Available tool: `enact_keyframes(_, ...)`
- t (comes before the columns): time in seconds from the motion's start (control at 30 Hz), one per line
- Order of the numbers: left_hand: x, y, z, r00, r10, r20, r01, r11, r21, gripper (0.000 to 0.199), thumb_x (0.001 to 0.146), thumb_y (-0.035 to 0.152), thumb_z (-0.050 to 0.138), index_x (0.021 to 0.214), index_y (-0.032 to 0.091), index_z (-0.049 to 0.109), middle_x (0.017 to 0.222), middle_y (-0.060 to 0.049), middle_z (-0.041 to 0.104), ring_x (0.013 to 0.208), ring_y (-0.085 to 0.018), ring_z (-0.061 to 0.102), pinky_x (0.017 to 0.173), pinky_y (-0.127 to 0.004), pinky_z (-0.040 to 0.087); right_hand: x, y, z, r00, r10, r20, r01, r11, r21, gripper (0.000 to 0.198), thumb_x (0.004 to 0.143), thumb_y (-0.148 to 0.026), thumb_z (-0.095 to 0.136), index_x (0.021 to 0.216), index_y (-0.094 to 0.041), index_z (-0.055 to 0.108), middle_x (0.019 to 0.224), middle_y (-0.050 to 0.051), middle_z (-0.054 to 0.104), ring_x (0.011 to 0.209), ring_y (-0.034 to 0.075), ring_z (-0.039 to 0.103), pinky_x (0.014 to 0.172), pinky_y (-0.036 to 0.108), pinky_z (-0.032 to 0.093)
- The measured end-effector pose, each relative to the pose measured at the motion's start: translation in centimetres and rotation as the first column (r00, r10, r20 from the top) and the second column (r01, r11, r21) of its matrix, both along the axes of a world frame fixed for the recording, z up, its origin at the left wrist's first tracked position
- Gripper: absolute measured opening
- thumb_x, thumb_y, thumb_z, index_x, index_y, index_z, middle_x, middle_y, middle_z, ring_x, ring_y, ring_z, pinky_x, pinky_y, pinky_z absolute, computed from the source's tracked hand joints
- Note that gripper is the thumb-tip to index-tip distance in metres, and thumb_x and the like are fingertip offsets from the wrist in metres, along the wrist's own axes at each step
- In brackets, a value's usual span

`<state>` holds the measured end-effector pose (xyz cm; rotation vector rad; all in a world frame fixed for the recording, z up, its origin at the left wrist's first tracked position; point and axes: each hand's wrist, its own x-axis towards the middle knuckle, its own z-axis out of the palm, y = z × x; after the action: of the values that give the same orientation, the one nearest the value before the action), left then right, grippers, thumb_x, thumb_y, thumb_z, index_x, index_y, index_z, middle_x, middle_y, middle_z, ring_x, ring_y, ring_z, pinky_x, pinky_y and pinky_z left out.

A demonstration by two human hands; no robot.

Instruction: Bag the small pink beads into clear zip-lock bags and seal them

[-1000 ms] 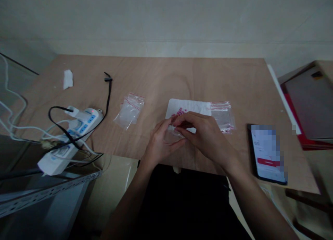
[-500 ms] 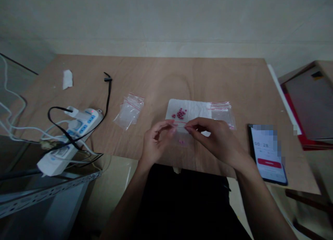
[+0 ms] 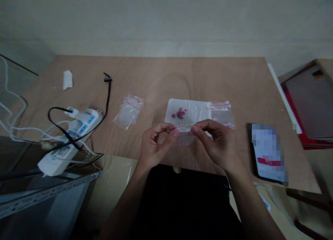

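Between my two hands, near the front edge of the table, is a clear zip bag (image 3: pixel 185 138) with a red strip along its top. My left hand (image 3: pixel 158 142) pinches the bag's left top corner between thumb and fingers. On the right corner, my right hand (image 3: pixel 215 139) has a like pinch. Faint pink shows inside the bag, too blurred to make out. Just beyond the hands lies a white tissue (image 3: pixel 199 109), bearing a small heap of dark pink beads (image 3: pixel 180 113). A stack of clear zip bags (image 3: pixel 223 115) touches the tissue's right end.
More zip bags (image 3: pixel 130 109) lie left of the tissue on the wooden table (image 3: pixel 145 73). A power strip (image 3: pixel 85 122) with tangled cables sits at the left edge. At the right lies a phone (image 3: pixel 267 153). A scrap of white paper (image 3: pixel 68 80) rests far left.
Both hands have shifted slightly toward me and now grip the bag by its two top corners. The right hand has moved a little outward, and the bag's top is tilted into view.
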<state>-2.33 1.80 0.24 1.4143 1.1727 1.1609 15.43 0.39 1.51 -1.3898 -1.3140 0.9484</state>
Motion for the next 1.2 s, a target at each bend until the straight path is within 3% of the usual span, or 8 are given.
enact_keyframes(0.17, 0.3, -0.1, 0.6, 1.0, -0.012, -0.014, 0.013, 1.0, 0.021, 0.023, 0.082, 0.039, 0.069, 0.075, 0.017, 0.069, 0.073, -0.005, 0.076, 0.067, -0.017, 0.072, 0.065, -0.027, 0.058, -0.7, -0.2, 0.2, 0.987, 0.064, -0.148, -0.072, 0.996, -0.045, 0.013, 0.077, -0.033, 0.072, 0.079, -0.021, 0.072, 0.077, 0.002, 0.073, 0.069, 0.015, 0.064, 0.064, 0.029, 0.05)
enact_keyframes(0.3, 0.5, -0.2, 0.7, 0.999, -0.035, -0.011, 0.035, 0.999, 0.003, 0.023, 0.083, 0.039, 0.068, 0.077, 0.017, 0.069, 0.077, -0.006, 0.076, 0.067, -0.016, 0.071, 0.064, -0.027, 0.058, -1.1, -0.2, 0.4, 0.978, 0.071, -0.195, -0.082, 0.995, -0.05, 0.012, 0.077, -0.031, 0.072, 0.072, -0.021, 0.071, 0.067, 0.001, 0.07, 0.062, 0.014, 0.061, 0.061, 0.028, 0.049)
enact_keyframes(0.63, 1.0, -0.2, 0.4, 0.997, -0.052, -0.051, 0.054, 0.998, 0.042, 0.014, 0.08, 0.032, 0.073, 0.077, 0.018, 0.072, 0.075, -0.004, 0.076, 0.068, -0.016, 0.07, 0.063, -0.026, 0.056, -1.2, -0.6, -0.2, 0.985, 0.052, -0.163, -0.055, 0.998, -0.012, 0.01, 0.079, -0.03, 0.072, 0.073, -0.022, 0.074, 0.071, 0.002, 0.075, 0.066, 0.015, 0.068, 0.064, 0.027, 0.053)
enact_keyframes(0.9, 0.7, 0.2, 0.5, 0.98, -0.187, -0.063, 0.189, 0.981, 0.028, 0.015, 0.086, 0.03, 0.065, 0.082, 0.021, 0.076, 0.075, -0.002, 0.078, 0.067, -0.016, 0.073, 0.065, -0.025, 0.058, 0.7, -0.8, 0.5, 0.996, -0.058, 0.061, 0.054, 0.997, 0.054, 0.011, 0.08, -0.027, 0.07, 0.072, -0.022, 0.075, 0.066, 0.0, 0.072, 0.059, 0.014, 0.065, 0.057, 0.026, 0.05)
enact_keyframes(0.97, -0.3, 1.0, 0.2, 0.989, -0.091, -0.113, 0.098, 0.994, 0.054, 0.018, 0.086, 0.032, 0.065, 0.077, 0.021, 0.075, 0.073, -0.002, 0.077, 0.068, -0.016, 0.073, 0.065, -0.025, 0.057, 1.8, -0.2, 0.7, 0.986, -0.158, 0.051, 0.154, 0.986, 0.07, 0.013, 0.082, -0.031, 0.068, 0.074, -0.022, 0.074, 0.06, -0.001, 0.068, 0.052, 0.012, 0.06, 0.051, 0.025, 0.047)
enact_keyframes(1.07, -2.7, 2.9, -1.3, 0.933, 0.268, -0.239, -0.219, 0.953, 0.21, 0.022, 0.087, 0.038, 0.062, 0.082, 0.019, 0.073, 0.082, -0.004, 0.077, 0.078, -0.018, 0.073, 0.077, -0.031, 0.058, 4.4, 1.2, 0.5, 0.936, -0.34, 0.093, 0.331, 0.938, 0.104, 0.016, 0.083, -0.034, 0.067, 0.087, -0.021, 0.074, 0.056, -0.003, 0.062, 0.043, 0.01, 0.051, 0.043, 0.023, 0.04)
enact_keyframes(1.13, -4.5, 4.4, -2.5, 0.769, 0.492, -0.408, -0.359, 0.861, 0.361, 0.038, 0.078, 0.042, 0.07, 0.105, 0.016, 0.068, 0.108, -0.011, 0.073, 0.104, -0.024, 0.068, 0.096, -0.041, 0.051, 6.4, 2.5, 0.0, 0.899, -0.386, 0.205, 0.38, 0.922, 0.073, 0.025, 0.084, -0.036, 0.067, 0.103, -0.02, 0.071, 0.06, -0.002, 0.062, 0.04, 0.01, 0.048, 0.041, 0.025, 0.038)
enact_keyframes(1.2, -6.1, 5.8, -3.5, 0.594, 0.571, -0.566, -0.411, 0.821, 0.397, 0.076, 0.067, 0.049, 0.077, 0.129, 0.012, 0.054, 0.132, -0.018, 0.061, 0.127, -0.033, 0.054, 0.109, -0.05, 0.04, 8.1, 3.6, -0.8, 0.852, -0.376, 0.365, 0.397, 0.918, 0.019, 0.037, 0.085, -0.037, 0.066, 0.117, -0.018, 0.065, 0.067, 0.002, 0.065, 0.042, 0.014, 0.052, 0.046, 0.03, 0.041)
